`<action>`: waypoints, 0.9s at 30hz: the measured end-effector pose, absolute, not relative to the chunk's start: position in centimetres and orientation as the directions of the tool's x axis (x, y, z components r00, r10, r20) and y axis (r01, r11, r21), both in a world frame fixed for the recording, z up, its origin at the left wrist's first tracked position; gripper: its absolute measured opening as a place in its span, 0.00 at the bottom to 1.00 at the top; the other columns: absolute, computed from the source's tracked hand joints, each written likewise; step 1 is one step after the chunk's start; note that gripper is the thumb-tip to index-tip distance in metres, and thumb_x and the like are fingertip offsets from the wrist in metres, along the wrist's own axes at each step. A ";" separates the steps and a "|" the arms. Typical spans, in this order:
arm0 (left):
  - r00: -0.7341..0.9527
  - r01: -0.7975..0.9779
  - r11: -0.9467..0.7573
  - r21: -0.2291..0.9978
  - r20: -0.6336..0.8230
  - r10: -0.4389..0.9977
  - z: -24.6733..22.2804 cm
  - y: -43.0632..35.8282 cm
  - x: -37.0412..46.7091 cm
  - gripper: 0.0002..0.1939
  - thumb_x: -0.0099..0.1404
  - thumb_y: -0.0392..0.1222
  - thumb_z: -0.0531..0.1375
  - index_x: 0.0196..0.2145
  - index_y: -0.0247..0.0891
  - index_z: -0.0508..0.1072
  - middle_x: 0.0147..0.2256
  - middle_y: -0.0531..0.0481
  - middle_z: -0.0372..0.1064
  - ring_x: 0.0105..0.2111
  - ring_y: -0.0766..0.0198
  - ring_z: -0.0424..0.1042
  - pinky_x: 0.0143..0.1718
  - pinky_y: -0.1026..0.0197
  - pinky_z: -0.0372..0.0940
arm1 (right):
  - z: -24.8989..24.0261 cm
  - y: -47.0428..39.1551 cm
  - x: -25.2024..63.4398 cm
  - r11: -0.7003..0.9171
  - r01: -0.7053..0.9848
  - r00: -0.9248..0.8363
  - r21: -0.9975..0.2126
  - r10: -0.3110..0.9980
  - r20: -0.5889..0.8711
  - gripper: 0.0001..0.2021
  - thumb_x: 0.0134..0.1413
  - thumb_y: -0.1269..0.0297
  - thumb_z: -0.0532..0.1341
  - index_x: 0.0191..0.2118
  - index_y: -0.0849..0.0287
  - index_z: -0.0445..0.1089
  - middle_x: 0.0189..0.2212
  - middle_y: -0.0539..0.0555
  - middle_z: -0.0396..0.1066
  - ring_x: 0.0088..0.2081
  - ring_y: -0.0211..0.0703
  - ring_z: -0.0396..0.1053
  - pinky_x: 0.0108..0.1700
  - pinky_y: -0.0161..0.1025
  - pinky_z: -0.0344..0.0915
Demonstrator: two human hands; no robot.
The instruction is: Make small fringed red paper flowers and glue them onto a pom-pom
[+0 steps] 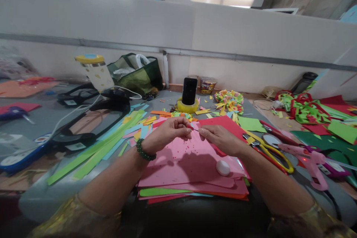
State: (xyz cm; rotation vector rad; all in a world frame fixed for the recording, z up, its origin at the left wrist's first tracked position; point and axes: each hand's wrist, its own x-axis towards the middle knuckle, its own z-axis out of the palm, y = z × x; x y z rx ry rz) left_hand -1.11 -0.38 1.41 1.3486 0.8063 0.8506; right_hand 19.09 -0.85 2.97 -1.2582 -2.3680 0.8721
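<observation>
My left hand [173, 131] is closed in a pinch on a small red paper piece [190, 127]. My right hand [216, 137] faces it with thumb and fingers pressed together; whatever they hold, if anything, is too small to make out. Both hands hover over a stack of coloured sheets with a pink sheet [167, 174] on top. Tiny red bits [187, 150] are scattered on the pink sheet. A round white disc [223, 168] lies on it below my right hand, and a red sheet [228, 126] sticks out behind that hand.
Green paper strips [97, 148] lie at left beside black straps [111, 122]. A phone [189, 91] stands ahead in a yellow holder [187, 107]. Yellow-handled scissors [275, 152] and a pink glue gun [309, 160] lie right. A tumbler [95, 72] stands back left.
</observation>
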 end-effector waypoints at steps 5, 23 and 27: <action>0.481 -0.051 0.024 0.998 0.004 0.877 1.3 -0.4 -1.2 0.11 0.54 0.43 0.66 0.30 0.37 0.69 0.23 0.54 0.71 0.25 0.67 0.70 0.32 0.61 0.63 | 3.0 -0.8 19.1 0.437 0.642 -0.561 -0.630 0.828 0.003 0.21 0.63 0.51 0.44 0.26 0.57 0.62 0.22 0.49 0.59 0.27 0.39 0.58 0.32 0.37 0.54; 0.495 -0.067 0.013 0.998 0.022 0.868 1.4 -0.5 -1.2 0.12 0.53 0.44 0.66 0.29 0.37 0.68 0.23 0.54 0.71 0.26 0.67 0.69 0.32 0.61 0.62 | 3.0 -0.7 19.1 0.437 0.620 -0.554 -0.651 0.832 0.030 0.17 0.62 0.52 0.47 0.26 0.56 0.56 0.24 0.47 0.57 0.27 0.37 0.56 0.29 0.36 0.54; 0.497 -0.075 0.025 0.997 0.016 0.867 1.4 -0.4 -1.2 0.13 0.52 0.44 0.67 0.29 0.37 0.68 0.22 0.55 0.71 0.25 0.67 0.69 0.32 0.61 0.62 | 3.1 -0.7 19.1 0.397 0.624 -0.545 -0.673 0.838 -0.011 0.16 0.62 0.52 0.47 0.26 0.56 0.55 0.25 0.47 0.57 0.28 0.38 0.56 0.30 0.37 0.53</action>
